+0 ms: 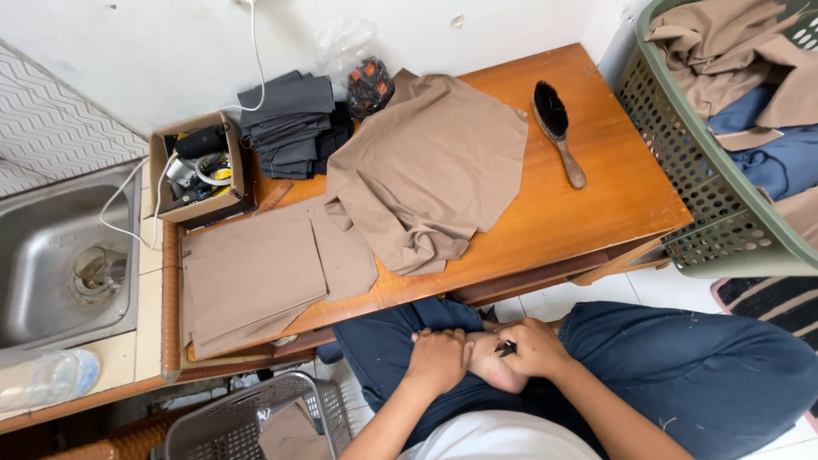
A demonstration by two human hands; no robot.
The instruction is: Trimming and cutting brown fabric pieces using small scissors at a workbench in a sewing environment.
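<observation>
Both hands are positioned low in the head view, over the lap, against dark blue trousers (682,375). The left hand (439,359) is laid palm-down with the fingers curled, resting on a bare foot (492,365) drawn up onto the lap; nothing is seen held in it, and whether it is clenched on the foot cannot be told. The right hand (535,347) is closed around a small dark tool (506,347), whose tip is seen protruding from the fingers and touching the foot; the kind of tool cannot be determined. A wooden table (596,196) is located directly ahead of the knees. On it, a crumpled piece of tan fabric (430,175) is laid near the middle, and flat tan fabric pieces (256,273) are stacked at its left end. Folded dark grey fabric (290,123) is placed at the back, beside a cardboard box (157,166) filled with small items. A black-bristled brush (558,128) with a wooden handle lies toward the right end. A steel sink (38,255) is set to the left, a green laundry basket (682,145) holding tan and blue cloth stands to the right, and a grey basket (239,417) is seen below the table edge
</observation>
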